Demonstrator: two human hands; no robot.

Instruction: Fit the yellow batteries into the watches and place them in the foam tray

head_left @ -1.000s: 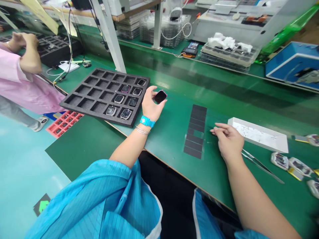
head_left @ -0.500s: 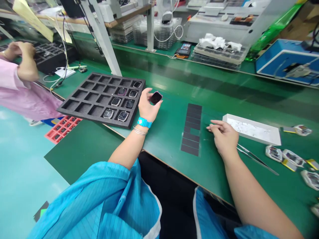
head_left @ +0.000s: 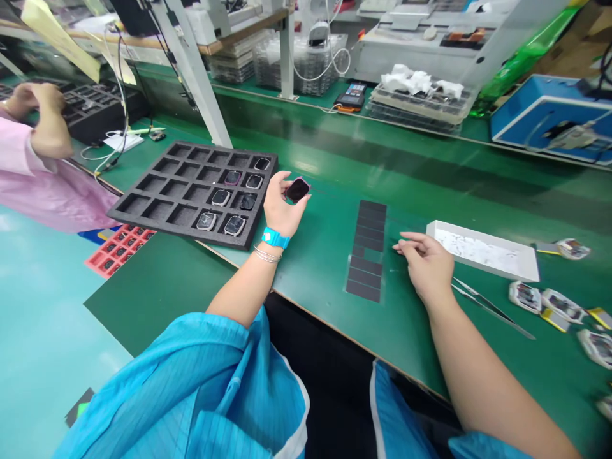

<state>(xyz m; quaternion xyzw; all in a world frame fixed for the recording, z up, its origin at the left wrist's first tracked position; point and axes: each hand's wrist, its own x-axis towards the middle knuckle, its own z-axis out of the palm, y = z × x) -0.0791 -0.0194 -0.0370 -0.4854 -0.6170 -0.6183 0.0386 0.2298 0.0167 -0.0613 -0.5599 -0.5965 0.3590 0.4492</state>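
Observation:
My left hand (head_left: 283,205) is closed around a smartwatch case (head_left: 298,190) with a dark face and purplish rim, held between thumb and fingers just off the right edge of a black foam tray (head_left: 138,185). Several watch cases, among them a silver one (head_left: 234,225), sit in that tray's right-hand pockets. Over the bench, my right hand (head_left: 428,264) has thumb and fingertips drawn together; whatever they may pinch is too small to make out. To its left lies a clear sheet of black rectangular stickers (head_left: 366,285) with a gap partway down. Tweezers (head_left: 492,308) lie beside the right wrist.
A shallow white box (head_left: 521,258) holding small bits stands beyond my right hand. Opened watch housings (head_left: 526,295) with yellow-edged parts lie at far right. Left of the bench are a red tray (head_left: 112,258) and a co-worker in a pink sleeve (head_left: 41,153). A metal post (head_left: 198,83) rises behind the foam tray.
Almost nothing differs. The view has shifted very slightly, and my right hand has moved a little to the left; the left hand still holds the smartwatch case.

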